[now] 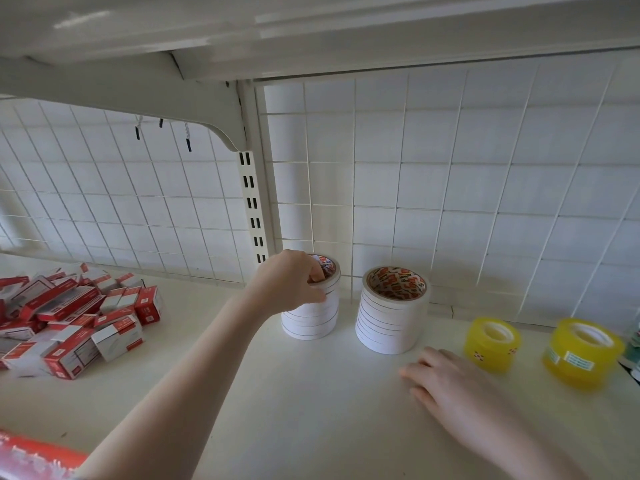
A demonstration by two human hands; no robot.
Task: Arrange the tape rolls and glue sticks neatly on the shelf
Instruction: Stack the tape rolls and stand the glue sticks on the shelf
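Observation:
Two stacks of white tape rolls stand upright on the white shelf (pixel 311 410) near the back grid. My left hand (pixel 291 282) grips the top of the left stack (pixel 311 317), fingers hooked into its core and thumb on its outer side. The right stack (pixel 391 313) stands free beside it, its red-printed core showing. Two yellow tape rolls stand further right, one smaller (pixel 491 344) and one larger (pixel 583 353). My right hand (pixel 460 393) lies flat on the shelf in front of the right stack, fingers apart, holding nothing.
A loose heap of small red-and-white boxes (pixel 69 323) covers the shelf's left part. A red wrapped object (pixel 31 459) shows at the bottom left corner. A white wire grid (pixel 450 202) backs the shelf, with an upper shelf and bracket (pixel 138 95) overhead.

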